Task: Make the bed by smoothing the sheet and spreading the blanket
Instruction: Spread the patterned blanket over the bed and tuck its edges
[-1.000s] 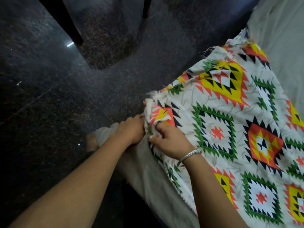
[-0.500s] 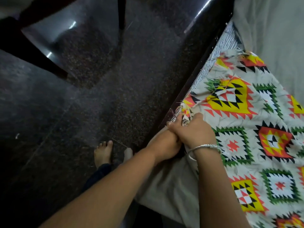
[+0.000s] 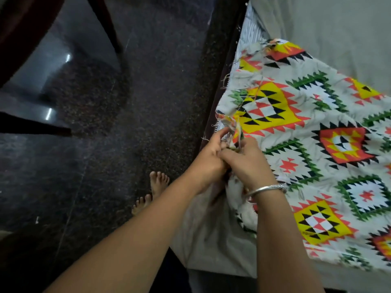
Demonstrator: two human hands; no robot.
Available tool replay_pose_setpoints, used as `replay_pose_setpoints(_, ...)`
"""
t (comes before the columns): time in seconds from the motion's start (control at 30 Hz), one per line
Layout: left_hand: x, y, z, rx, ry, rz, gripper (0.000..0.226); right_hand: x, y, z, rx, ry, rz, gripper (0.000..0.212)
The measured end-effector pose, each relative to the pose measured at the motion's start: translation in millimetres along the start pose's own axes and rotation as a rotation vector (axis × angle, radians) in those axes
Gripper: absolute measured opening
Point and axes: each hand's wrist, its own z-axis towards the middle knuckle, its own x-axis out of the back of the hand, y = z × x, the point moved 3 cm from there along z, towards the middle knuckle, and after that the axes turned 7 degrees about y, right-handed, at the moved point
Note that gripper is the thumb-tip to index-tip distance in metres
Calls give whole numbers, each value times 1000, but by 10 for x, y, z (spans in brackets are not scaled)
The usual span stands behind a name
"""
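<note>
A white blanket (image 3: pixel 300 132) with bright geometric diamonds in yellow, orange, green and black lies across the bed on the right. A plain pale sheet (image 3: pixel 330 32) covers the mattress beyond it. My left hand (image 3: pixel 208 161) and my right hand (image 3: pixel 248 163) meet at the blanket's frayed near-left edge, side by side, both pinching the bunched cloth. A silver bangle sits on my right wrist. Part of the blanket edge hangs down below my hands.
The bed's dark frame edge (image 3: pixel 218 66) runs up along the left of the mattress. A dark speckled floor (image 3: pixel 127 134) fills the left side, with my bare feet (image 3: pixel 152 191) on it. Dark furniture legs (image 3: pixel 105 24) stand at the upper left.
The view has swung so that the bed edge and more pale sheet show. Both hands have stayed together on the blanket's edge, with the gathered cloth now drawn up along the bed's side.
</note>
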Motion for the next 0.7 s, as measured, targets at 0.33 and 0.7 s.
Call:
replay_pose_setpoints(0.33, -122, 240, 115, 220, -39, -184, 35, 358, 65, 310, 55, 32, -144, 25)
replay_pose_setpoints(0.7, -278, 108, 728, -62, 188, 741, 93, 711, 38, 90, 74, 393, 574, 4)
